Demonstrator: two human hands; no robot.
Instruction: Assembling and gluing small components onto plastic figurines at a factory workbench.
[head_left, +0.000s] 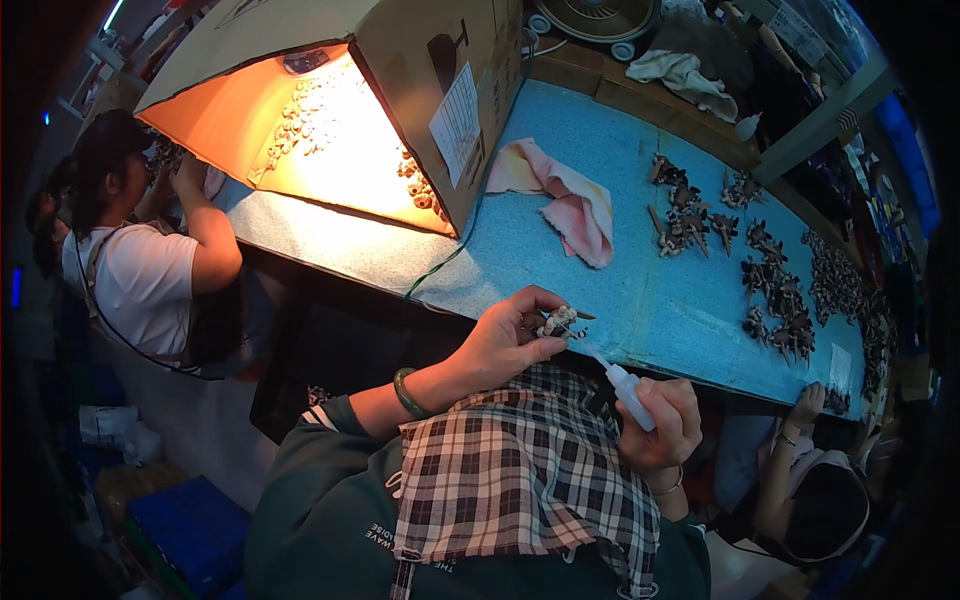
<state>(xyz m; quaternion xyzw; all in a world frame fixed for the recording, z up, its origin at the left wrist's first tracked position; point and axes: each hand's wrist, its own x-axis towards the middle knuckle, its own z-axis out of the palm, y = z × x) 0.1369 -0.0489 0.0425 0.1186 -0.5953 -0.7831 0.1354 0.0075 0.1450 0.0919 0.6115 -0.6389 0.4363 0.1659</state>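
My left hand [503, 342] pinches a small figurine [561, 322], pale and dark with a brownish pointed part, above the near edge of the blue table. Fingers wrap round a white squeeze bottle [630, 395] in my right hand [664, 428]. The thin nozzle of the bottle points up and left toward the figurine, and its tip is close to it; whether they touch I cannot tell. Several brown and dark figurines [684, 212] stand in a group on the table to the right, with a further group [778, 305] beyond them.
A cardboard box [408, 95] open at the front, lit inside, holds many small pieces [308, 115]. A pink and yellow cloth [570, 205] lies beside it, near a green cord [455, 255]. A fan [597, 15] stands at the back. Co-workers sit at left [150, 240] and right [815, 490].
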